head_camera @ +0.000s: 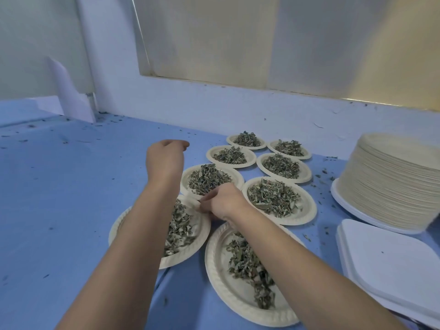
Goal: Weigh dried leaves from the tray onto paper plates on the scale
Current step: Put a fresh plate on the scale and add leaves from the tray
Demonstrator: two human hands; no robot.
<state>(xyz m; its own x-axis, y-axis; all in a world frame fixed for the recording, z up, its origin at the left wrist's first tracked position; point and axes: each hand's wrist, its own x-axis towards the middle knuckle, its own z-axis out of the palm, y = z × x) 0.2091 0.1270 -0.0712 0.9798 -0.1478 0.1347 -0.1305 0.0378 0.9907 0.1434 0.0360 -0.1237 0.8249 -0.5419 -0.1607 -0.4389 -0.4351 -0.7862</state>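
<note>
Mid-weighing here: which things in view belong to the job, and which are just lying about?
Job: eight round white paper plates holding dried green leaves; tall stack of empty paper plates.
Lying about: stacked flat white square trays; folded white paper sheet; leaf crumbs scattered on blue table.

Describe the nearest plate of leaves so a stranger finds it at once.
On the blue table, eight leaf plates form two rows. It is the front plate under the right forearm; its leaves lie in a strip, not a heap.

Cream paper plates, grey-green dried leaves (perhaps), blue table
</note>
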